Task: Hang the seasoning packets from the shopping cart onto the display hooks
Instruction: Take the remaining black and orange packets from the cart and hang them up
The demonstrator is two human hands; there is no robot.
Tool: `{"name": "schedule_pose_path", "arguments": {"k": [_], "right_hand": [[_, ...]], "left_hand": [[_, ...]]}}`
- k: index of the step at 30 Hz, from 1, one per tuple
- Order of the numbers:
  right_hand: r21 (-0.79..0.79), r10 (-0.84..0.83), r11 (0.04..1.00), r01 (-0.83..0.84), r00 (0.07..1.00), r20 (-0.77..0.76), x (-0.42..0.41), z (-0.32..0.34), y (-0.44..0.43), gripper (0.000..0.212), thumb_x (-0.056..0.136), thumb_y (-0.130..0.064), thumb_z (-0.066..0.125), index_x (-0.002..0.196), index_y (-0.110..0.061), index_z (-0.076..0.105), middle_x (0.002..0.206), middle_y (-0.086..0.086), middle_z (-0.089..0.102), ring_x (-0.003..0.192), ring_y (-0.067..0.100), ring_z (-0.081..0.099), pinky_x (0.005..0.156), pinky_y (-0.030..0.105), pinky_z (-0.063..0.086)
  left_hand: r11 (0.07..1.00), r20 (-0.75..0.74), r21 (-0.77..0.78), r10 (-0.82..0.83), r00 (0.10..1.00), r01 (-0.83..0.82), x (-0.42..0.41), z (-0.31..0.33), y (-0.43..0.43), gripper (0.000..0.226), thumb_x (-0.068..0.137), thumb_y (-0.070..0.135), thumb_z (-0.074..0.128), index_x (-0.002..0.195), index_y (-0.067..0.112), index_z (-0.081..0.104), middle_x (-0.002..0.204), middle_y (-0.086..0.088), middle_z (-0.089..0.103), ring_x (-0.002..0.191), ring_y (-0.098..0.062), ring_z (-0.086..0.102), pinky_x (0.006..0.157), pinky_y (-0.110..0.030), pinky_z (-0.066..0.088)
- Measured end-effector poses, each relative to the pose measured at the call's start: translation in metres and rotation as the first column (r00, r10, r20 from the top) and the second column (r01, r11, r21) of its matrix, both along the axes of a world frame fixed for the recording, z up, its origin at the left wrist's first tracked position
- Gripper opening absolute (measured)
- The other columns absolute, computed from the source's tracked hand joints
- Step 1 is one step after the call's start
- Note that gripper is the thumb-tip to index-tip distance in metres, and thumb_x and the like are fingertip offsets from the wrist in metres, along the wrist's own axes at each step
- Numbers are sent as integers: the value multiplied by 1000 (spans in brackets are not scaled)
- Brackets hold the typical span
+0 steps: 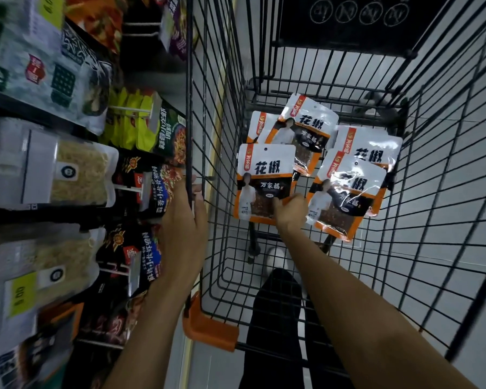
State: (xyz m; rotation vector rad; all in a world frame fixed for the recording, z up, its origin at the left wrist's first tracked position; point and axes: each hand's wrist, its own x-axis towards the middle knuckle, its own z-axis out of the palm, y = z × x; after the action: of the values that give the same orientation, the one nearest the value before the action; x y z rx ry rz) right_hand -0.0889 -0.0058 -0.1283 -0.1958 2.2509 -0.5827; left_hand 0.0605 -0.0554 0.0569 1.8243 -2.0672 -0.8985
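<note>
Several white-and-orange seasoning packets lie on the floor of the black wire shopping cart. My right hand reaches down into the cart and pinches the lower right corner of the nearest packet. Other packets lie behind it and to its right. My left hand grips the top rail of the cart's left side, thumb inside the wire. Display hooks with hanging goods stick out from the shelf on the left.
The shelf on the left is crowded with hanging bags: black crayfish seasoning packs, yellow packs, and clear bags of dried goods. An orange corner guard caps the cart's near corner. My dark trouser leg shows through the cart.
</note>
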Motion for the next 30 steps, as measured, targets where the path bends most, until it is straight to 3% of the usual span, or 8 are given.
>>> {"name": "schedule_pose_path", "arguments": {"k": [5,11,13,16,19,23,27,30], "right_hand": [[-160,-80,979,126,960,268,-2,13,-2,11,94,-13,59,100,-9,51,104,12,61,106,30,60,90,42,52],[-318,-32,945,77,989,144,-45,73,33,24,95,-8,55,119,-6,59,113,12,65,107,25,60,93,39,50],[-373,-62,917,144,973,223,-64,102,52,19,96,-10,54,114,-9,60,105,9,67,102,25,64,81,41,57],[-466,-74,845,263,920,385,-84,147,78,15,96,-8,53,108,-9,62,90,3,69,80,14,70,57,24,56],[-465,-3,833,300,843,538,-93,170,94,17,96,-10,53,111,-11,61,104,14,68,94,26,69,72,40,60],[-452,48,820,351,745,665,-94,166,98,19,94,-7,55,109,-16,62,103,9,72,94,25,70,83,39,58],[-392,45,872,294,749,661,-90,134,102,22,95,-14,56,117,-13,61,103,5,72,94,22,70,78,32,58],[-330,-81,908,257,883,462,-94,96,103,30,95,-21,59,119,-4,59,107,9,67,100,26,65,86,39,55]], "left_hand": [[1000,-37,-7,-12,999,11,0,0,-1,27,102,20,38,121,6,51,102,-2,57,92,-21,55,72,-25,37],[994,37,-113,-8,999,13,3,20,-3,32,102,20,41,131,8,48,112,-9,59,99,-21,55,75,-27,38],[957,56,-287,-14,998,30,-11,36,-1,33,100,16,43,131,4,48,121,-14,57,108,-23,53,83,-27,39],[920,36,-371,-121,992,125,-47,41,8,33,97,15,48,127,1,51,124,-16,57,116,-26,52,96,-31,40],[997,-195,35,-64,979,73,-87,32,16,43,95,28,57,131,8,50,125,1,56,112,-8,52,90,-16,39],[788,-456,609,255,853,91,-105,4,21,33,88,24,66,117,9,62,95,5,72,86,-4,69,63,-12,51],[611,-402,790,450,797,54,-96,-23,22,29,77,14,73,105,12,65,92,-4,75,84,-18,72,62,-27,58],[593,-361,805,490,793,1,-92,-45,21,23,78,10,72,100,12,65,85,0,76,78,-15,72,59,-25,57]]}}
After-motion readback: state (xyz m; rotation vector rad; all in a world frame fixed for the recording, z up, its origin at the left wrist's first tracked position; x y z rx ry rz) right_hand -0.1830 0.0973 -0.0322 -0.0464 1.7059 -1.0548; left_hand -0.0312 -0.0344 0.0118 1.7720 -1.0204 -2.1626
